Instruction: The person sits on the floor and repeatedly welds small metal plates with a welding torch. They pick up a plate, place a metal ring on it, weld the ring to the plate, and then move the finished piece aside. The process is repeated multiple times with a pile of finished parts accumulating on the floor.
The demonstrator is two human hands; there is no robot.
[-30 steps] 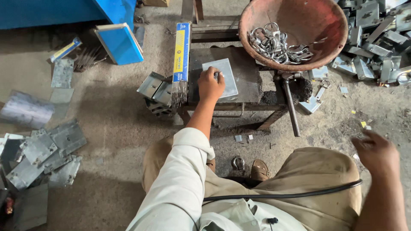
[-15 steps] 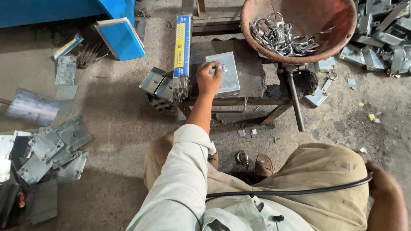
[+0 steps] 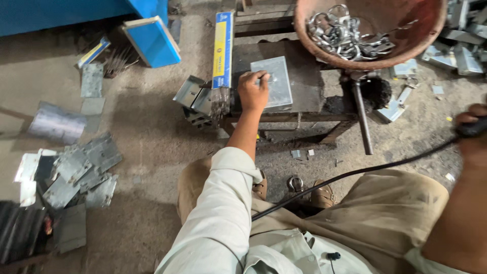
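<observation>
The left hand (image 3: 253,91) rests on a flat grey metal plate (image 3: 274,83), fingers curled down on its left edge. The plate lies on a small dark work stand (image 3: 309,81). The right hand (image 3: 472,134) is closed tight around a dark handle (image 3: 474,128), and a black cable (image 3: 355,173) runs from it across the lap. Behind the stand sits a big reddish bowl (image 3: 431,38) full of shiny metal rings (image 3: 340,35). More metal pieces (image 3: 76,170) lie on the floor to the left.
</observation>
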